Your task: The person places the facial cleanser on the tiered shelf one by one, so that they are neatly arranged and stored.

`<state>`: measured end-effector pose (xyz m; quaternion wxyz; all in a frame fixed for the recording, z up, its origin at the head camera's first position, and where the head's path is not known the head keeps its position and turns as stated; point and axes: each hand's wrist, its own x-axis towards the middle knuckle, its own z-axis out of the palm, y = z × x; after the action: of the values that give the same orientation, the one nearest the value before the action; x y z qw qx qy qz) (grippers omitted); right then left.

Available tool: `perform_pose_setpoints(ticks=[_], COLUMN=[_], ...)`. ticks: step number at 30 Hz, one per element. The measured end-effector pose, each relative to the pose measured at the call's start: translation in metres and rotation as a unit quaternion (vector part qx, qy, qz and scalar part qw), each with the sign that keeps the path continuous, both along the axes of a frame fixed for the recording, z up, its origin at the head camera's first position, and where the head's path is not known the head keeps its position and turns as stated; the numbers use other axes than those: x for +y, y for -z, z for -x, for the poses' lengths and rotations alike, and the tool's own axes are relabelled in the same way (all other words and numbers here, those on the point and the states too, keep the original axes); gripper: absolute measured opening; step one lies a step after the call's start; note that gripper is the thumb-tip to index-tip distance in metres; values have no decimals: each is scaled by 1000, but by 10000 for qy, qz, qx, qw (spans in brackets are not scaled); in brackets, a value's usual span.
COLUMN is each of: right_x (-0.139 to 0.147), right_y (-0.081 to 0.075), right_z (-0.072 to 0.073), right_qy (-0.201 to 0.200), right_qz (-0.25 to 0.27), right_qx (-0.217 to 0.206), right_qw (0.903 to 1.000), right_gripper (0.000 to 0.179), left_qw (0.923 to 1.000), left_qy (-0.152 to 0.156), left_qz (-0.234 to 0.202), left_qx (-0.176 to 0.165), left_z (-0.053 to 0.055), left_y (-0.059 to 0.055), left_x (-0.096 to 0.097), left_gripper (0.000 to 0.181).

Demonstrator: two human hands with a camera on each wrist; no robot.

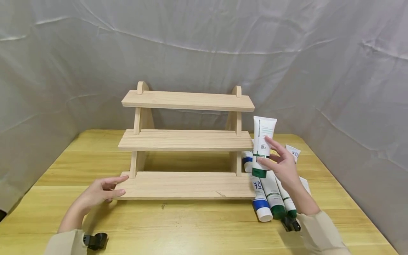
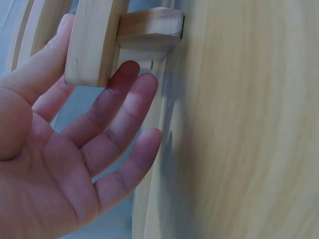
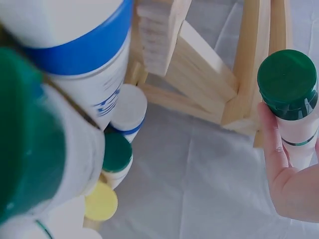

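A three-tier wooden display stand [image 1: 188, 141] stands in the middle of the table. My left hand [image 1: 100, 191] holds the left end of its lowest board [image 2: 92, 50], thumb on one side and fingertips on the other in the left wrist view. To the right of the stand, my right hand [image 1: 282, 164] pinches a white squeeze tube [image 1: 264, 132] between thumb and fingers. This tube is raised, nearly upright, its green cap [image 3: 286, 77] pointing down. Below it lie more tubes, among them a blue-banded tube [image 1: 259, 198] and a green-capped tube [image 1: 273, 194].
The wooden table [image 1: 178, 226] meets a grey cloth backdrop [image 1: 197, 42] at the back and sides. In the right wrist view a yellow cap [image 3: 101, 200] shows among the lying tubes. These tubes lie close against the stand's right end.
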<state>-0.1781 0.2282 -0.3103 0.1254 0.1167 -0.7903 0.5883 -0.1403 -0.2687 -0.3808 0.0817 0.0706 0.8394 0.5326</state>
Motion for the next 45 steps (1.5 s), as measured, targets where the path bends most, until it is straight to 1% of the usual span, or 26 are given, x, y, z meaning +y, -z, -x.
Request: perform_pose_setpoints(ticks=[2, 7, 10, 13, 14, 17, 20, 21, 24, 30, 37, 40, 45], right_x=[-5, -17, -22, -28, -28, -34, -40, -45, -53, -68, -82, -90, -100], right_y=[-2, -7, -8, -11, -8, -12, -17, -23, -29, -39, -47, -49, -51], right_z=[2, 10, 15, 19, 24, 29, 34, 33, 37, 47, 54, 58, 63], right_qy=[-94, -358, -434, -466, -602, -664, -672, -546, -584, -841, -910, -902, -860], right_qz=[39, 190, 254, 240, 370, 448, 508, 399, 475, 830, 1016, 1155, 1228], right_qx=[-11, 7, 29, 162, 288, 415, 367, 265, 208, 395, 552, 539, 522], right_qw=[9999, 9992, 9987, 9985, 9971, 9959, 9958, 9974, 9969, 9922, 9891, 9877, 9873], right_gripper=[62, 63, 63, 63, 63, 63, 64, 63, 63, 58, 50, 51, 53], left_qw=[10000, 10000, 10000, 10000, 10000, 10000, 10000, 10000, 10000, 10000, 10000, 10000, 10000], left_qy=[-17, -36, -21, -6, -11, -16, -31, -28, -27, 8, 23, 17, 17], left_qz=[-18, 10, 10, 1, -4, -2, -11, -15, -35, -64, -33, -65, -76], left_qx=[-25, 44, 47, 29, 22, 27, 42, 56, 73, -21, -49, -69, -39], left_z=[-1, -1, -1, -1, -1, -1, -1, -1, -1, -2, 0, 0, 0], left_y=[0, 0, 0, 0, 0, 0, 0, 0, 0, 0, 0, 1, 2], left_x=[-1, -1, 0, 0, 0, 0, 0, 0, 1, 0, 0, 0, -1], left_gripper=[55, 55, 55, 55, 55, 56, 56, 56, 55, 56, 55, 54, 52])
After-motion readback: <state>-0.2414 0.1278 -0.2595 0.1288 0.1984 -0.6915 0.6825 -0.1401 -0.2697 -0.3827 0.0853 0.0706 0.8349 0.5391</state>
